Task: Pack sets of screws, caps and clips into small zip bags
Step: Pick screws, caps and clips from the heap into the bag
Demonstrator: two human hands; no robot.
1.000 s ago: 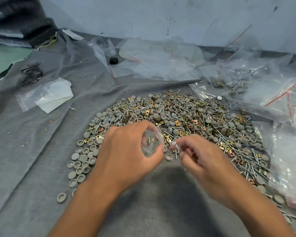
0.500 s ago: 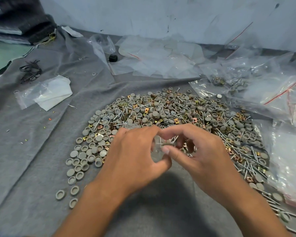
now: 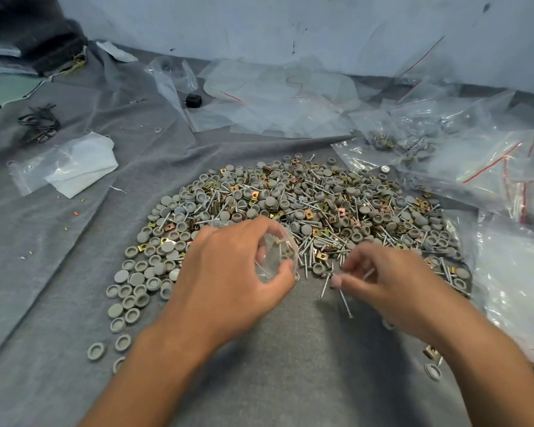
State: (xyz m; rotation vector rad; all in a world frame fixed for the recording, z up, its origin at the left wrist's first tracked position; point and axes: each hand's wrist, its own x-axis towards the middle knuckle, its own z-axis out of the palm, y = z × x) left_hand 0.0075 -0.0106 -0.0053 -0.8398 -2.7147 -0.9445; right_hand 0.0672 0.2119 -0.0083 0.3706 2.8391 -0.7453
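A wide heap [image 3: 305,204] of grey round caps, brass clips and silver screws lies on the grey cloth [image 3: 74,272]. My left hand [image 3: 228,275] grips a small clear zip bag [image 3: 278,257] at the heap's near edge; a screw and a brass clip show inside it. My right hand [image 3: 389,282] hovers just right of the bag with its fingers curled, pinching screws; one screw [image 3: 346,303] sticks out below the fingers. Another loose screw [image 3: 325,286] lies between the hands.
Filled and empty clear zip bags [image 3: 475,155] pile up at the right and back. A plastic sleeve with white paper [image 3: 71,164] lies at the left, black clips [image 3: 39,121] beyond it. Stray caps [image 3: 96,351] dot the cloth near my left forearm. A wall closes the back.
My right hand, which had met the bag at my left hand, has drawn back to the right and down to the heap's edge. The left hand still holds the bag.
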